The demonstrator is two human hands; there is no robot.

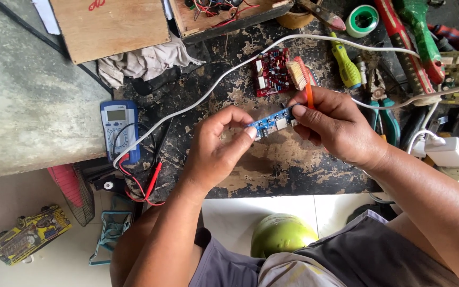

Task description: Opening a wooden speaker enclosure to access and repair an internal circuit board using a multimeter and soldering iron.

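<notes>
A small blue circuit board (270, 123) is held between both hands above the worn black worktop (272, 165). My left hand (216, 149) pinches its left end with thumb and fingers. My right hand (336, 127) grips the board's right end and also holds an orange-handled brush (299, 75), bristles up, beside the board. A red circuit board (271, 71) lies on the worktop just behind the brush.
A blue multimeter (118, 127) with red and black probe leads lies at the left. A white cable (197, 101) crosses the bench. Screwdrivers, pliers (386, 119), tape rolls and a white adapter (450, 151) crowd the right. Wooden boxes (110, 24) stand behind. A green cylinder (282, 234) sits below.
</notes>
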